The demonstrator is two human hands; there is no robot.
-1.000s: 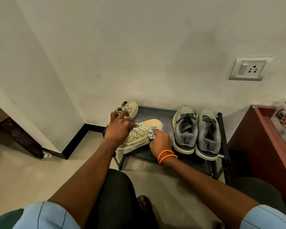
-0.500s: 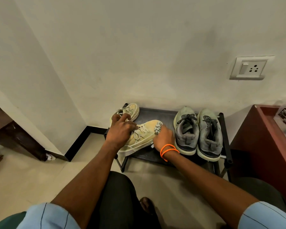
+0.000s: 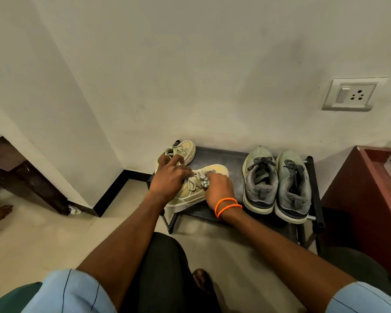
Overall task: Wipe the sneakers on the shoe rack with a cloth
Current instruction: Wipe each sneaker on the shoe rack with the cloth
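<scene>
rack (image 3: 221, 155): matt dark metal, seemingly | yellow sneaker (image 3: 191, 192): canvas | cloth (image 3: 204, 180): crumpled fabric

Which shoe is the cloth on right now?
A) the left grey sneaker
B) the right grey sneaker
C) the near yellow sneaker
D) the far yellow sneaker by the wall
C: the right hand presses the bunched cloth onto the laces of the near yellow sneaker, while the left hand steadies that shoe.
</scene>
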